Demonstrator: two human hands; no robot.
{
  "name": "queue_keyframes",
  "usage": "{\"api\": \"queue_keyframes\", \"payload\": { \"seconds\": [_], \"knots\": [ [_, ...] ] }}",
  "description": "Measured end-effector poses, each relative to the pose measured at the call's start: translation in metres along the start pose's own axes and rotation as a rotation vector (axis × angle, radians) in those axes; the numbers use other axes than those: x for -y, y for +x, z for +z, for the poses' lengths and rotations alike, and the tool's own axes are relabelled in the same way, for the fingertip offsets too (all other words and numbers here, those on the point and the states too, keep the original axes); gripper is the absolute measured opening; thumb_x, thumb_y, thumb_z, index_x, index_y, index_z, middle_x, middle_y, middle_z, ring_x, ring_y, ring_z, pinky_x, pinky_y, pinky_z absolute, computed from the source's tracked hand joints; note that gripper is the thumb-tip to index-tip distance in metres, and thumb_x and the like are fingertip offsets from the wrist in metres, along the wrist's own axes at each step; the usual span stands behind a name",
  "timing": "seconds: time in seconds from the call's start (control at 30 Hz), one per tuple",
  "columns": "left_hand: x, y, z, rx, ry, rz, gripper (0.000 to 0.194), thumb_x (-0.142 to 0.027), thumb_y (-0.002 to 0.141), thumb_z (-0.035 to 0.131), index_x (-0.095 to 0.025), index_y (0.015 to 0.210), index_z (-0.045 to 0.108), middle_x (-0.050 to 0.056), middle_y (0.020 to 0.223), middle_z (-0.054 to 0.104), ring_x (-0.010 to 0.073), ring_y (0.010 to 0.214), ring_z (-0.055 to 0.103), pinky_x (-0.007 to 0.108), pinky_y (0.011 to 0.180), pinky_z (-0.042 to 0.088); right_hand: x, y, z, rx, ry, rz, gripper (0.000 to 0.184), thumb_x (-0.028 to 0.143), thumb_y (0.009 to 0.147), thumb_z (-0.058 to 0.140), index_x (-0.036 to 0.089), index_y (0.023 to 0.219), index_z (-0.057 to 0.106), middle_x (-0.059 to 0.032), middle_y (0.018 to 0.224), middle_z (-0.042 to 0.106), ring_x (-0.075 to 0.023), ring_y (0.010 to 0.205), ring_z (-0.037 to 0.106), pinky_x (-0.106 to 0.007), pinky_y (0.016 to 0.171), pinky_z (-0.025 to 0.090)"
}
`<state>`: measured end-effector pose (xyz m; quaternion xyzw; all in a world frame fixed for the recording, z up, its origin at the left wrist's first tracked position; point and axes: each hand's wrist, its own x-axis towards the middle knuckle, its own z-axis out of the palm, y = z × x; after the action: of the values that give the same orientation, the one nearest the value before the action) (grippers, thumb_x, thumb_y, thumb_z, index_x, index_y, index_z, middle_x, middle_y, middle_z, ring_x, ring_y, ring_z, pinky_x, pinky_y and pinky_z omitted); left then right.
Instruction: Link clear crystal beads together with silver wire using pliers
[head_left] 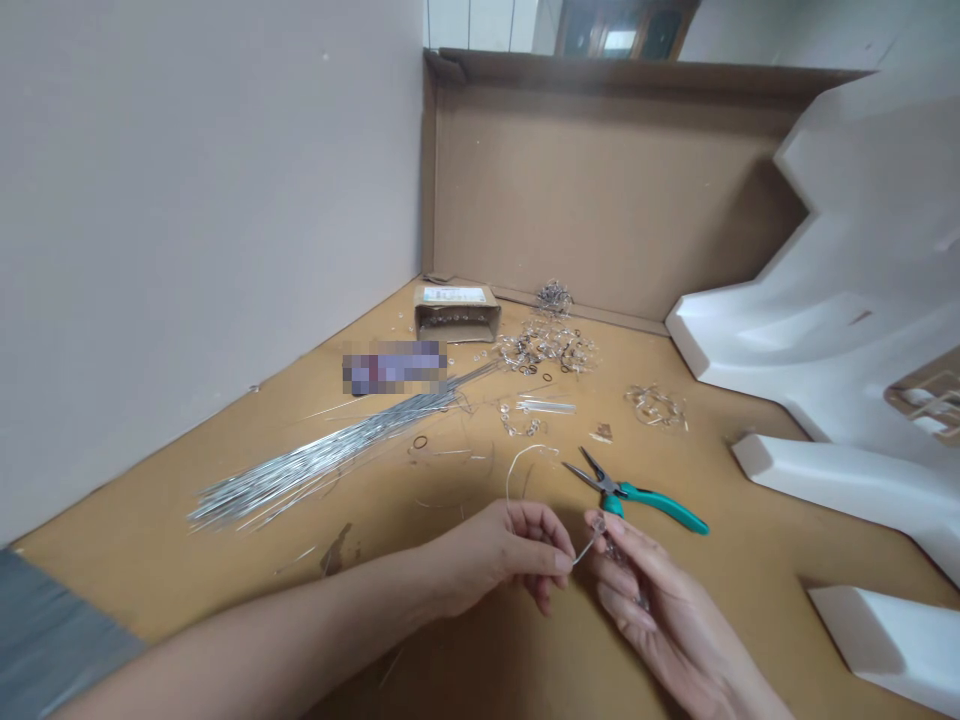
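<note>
My left hand [529,550] is closed, pinching a thin silvery wire [513,468] between thumb and fingers. One end of that wire curves up above the hand, and the other reaches toward the right hand. My right hand [656,600] is closed around several small clear beads [598,524], partly hidden by its fingers; the wire's end meets a bead at the fingertips. Just beyond the right fingertips lie needle-nose pliers [664,505] with teal handles, jaws spread. A short beaded strand [519,424] rests on the table past the left hand.
A bundle of straight wires [322,455] lies at left. Behind it are a blurred purple object [396,368] and a small cardboard box [459,295] with beads. A pile of beaded pieces [551,345] sits at the back, a wire coil [656,405] right, and white foam [817,480] borders the table.
</note>
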<state>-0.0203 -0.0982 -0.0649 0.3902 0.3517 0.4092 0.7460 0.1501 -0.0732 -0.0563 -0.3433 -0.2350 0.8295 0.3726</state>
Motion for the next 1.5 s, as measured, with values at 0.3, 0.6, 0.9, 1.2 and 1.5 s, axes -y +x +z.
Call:
{"api": "queue_keyframes", "payload": {
  "seconds": [0.3,0.6,0.9,1.2,1.5],
  "knots": [
    [0.0,-0.001,-0.001,0.011,-0.056,-0.029,0.014,-0.021,0.064,0.067,-0.013,0.073,0.06,-0.002,0.059,0.057,0.0063,0.048,0.051,0.022,0.053,0.047,-0.002,0.0,-0.001,-0.005,-0.039,-0.007,0.019,0.026,0.071,0.067,0.01,0.081,0.066,0.0024,0.065,0.044,-0.0009,0.045,0.021,-0.012,0.032,0.016],
    [-0.001,0.0,0.0,-0.006,-0.089,-0.034,0.013,-0.02,0.064,0.067,-0.013,0.072,0.06,-0.002,0.057,0.055,0.0062,0.048,0.05,0.023,0.054,0.049,-0.002,0.001,0.001,-0.002,-0.21,-0.076,0.018,0.029,0.073,0.065,0.011,0.076,0.064,0.0031,0.059,0.045,-0.0017,0.043,0.019,-0.014,0.034,0.012],
    [0.001,0.003,0.004,-0.082,-0.015,0.173,0.019,-0.024,0.066,0.068,-0.012,0.075,0.058,-0.001,0.062,0.056,0.0072,0.053,0.051,0.026,0.058,0.049,-0.007,0.0,0.003,-0.065,-0.339,-0.182,0.024,0.03,0.068,0.069,0.016,0.086,0.065,0.0037,0.058,0.05,-0.0011,0.041,0.021,-0.016,0.036,0.011],
    [0.004,0.006,0.001,-0.011,-0.045,0.149,0.023,-0.025,0.067,0.068,-0.013,0.081,0.055,-0.001,0.067,0.059,0.0081,0.053,0.057,0.025,0.059,0.047,-0.007,-0.005,0.003,-0.112,-0.372,-0.21,0.026,0.032,0.064,0.072,0.016,0.082,0.064,0.0084,0.047,0.037,-0.0022,0.041,0.02,-0.015,0.036,0.014],
    [0.014,0.008,0.0,-0.007,-0.064,0.117,0.03,-0.029,0.063,0.072,-0.014,0.083,0.056,0.0,0.064,0.06,0.0096,0.056,0.057,0.026,0.059,0.046,-0.019,0.007,0.002,-0.109,-0.324,-0.266,0.027,0.033,0.05,0.079,0.017,0.065,0.065,-0.0011,0.061,0.062,-0.0123,0.059,0.054,-0.023,0.057,0.042]
  ]
}}
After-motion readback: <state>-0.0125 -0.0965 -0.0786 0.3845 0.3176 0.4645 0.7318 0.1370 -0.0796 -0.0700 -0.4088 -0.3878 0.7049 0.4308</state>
